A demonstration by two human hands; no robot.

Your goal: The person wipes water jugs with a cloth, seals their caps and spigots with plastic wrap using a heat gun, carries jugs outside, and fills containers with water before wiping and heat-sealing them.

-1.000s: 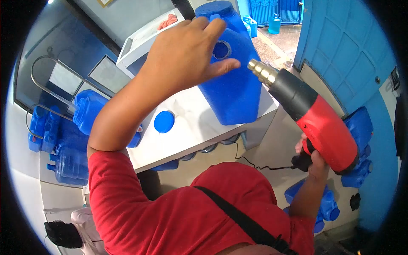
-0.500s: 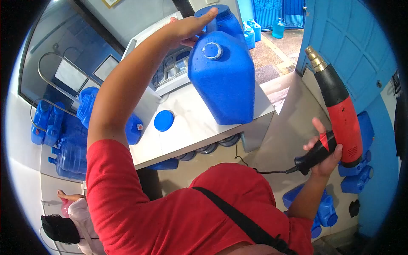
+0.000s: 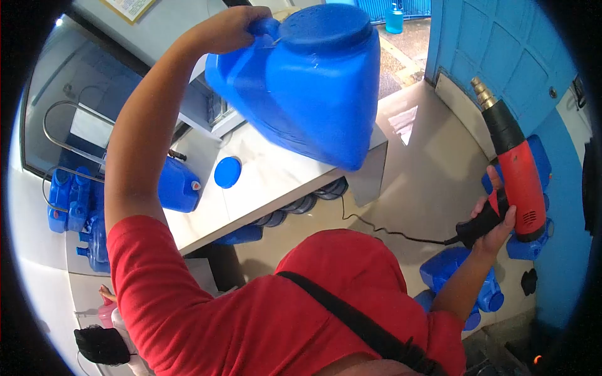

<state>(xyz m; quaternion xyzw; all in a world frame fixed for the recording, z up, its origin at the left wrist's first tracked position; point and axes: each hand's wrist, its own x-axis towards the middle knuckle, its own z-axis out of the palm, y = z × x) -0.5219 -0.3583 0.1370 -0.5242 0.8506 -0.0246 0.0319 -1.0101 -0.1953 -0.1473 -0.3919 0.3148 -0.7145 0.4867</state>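
In the head view, my left hand (image 3: 238,30) is closed round the handle of a large blue jerrycan (image 3: 313,94). The jerrycan stands tilted over the counter's front edge, its wide blue screw lid (image 3: 326,26) turned up toward me. Whether its base touches the counter is unclear. My right hand (image 3: 498,229) grips a red and black heat gun (image 3: 525,182) by its black handle. The metal nozzle points up, away from the jerrycan, and a black cord (image 3: 401,234) trails from the handle. A loose blue cap (image 3: 227,172) lies on the counter.
The white counter (image 3: 257,182) runs in front of me, with another blue jug (image 3: 179,185) at its left. Several blue containers (image 3: 451,269) sit on the floor at right, near a blue door (image 3: 489,44). At lower left is another person (image 3: 103,344), wearing a black head covering.
The jerrycan has turned and come nearer, so its wide lid now faces up instead of the small spout. My left hand has shifted left onto the handle. The heat gun has dropped slightly.
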